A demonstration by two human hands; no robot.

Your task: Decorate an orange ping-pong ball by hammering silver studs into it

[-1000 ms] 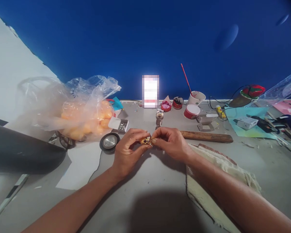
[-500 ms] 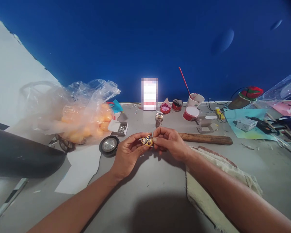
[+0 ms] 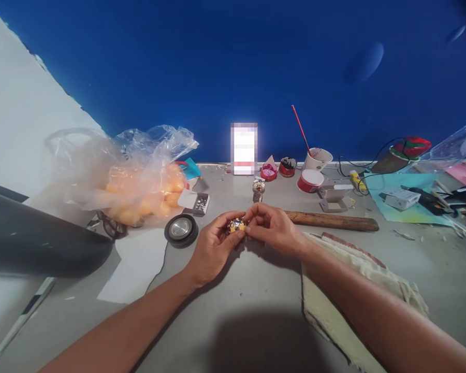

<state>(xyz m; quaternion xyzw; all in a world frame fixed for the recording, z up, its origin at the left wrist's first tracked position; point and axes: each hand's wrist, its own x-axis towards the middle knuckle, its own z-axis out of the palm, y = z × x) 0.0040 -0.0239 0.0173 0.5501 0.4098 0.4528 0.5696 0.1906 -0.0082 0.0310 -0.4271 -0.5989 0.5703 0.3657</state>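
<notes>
My left hand (image 3: 213, 246) pinches a small, rounded yellow piece (image 3: 236, 225) with dark patches and shiny spots, held between thumb and fingers above the table. From the other side, my right hand (image 3: 274, 228) has its thumb and forefinger closed together at the piece's right edge. The fingers hide part of it. Just beyond my hands is a worn metal hammer head (image 3: 258, 189). A wooden handle (image 3: 334, 221) runs out to the right from behind my right hand, which covers where the two might join.
Left of my hands lie a round black-rimmed metal disc (image 3: 181, 229), a small box (image 3: 200, 203) of shiny bits and a plastic bag (image 3: 140, 191) of orange things. Behind stand a lit screen (image 3: 244, 149) and a paper cup (image 3: 319, 159). A cloth (image 3: 326, 305) lies under my right forearm.
The yellow piece has turned slightly in my fingers, showing a different side. Both hands keep their hold on it, and the whole view has shifted slightly.
</notes>
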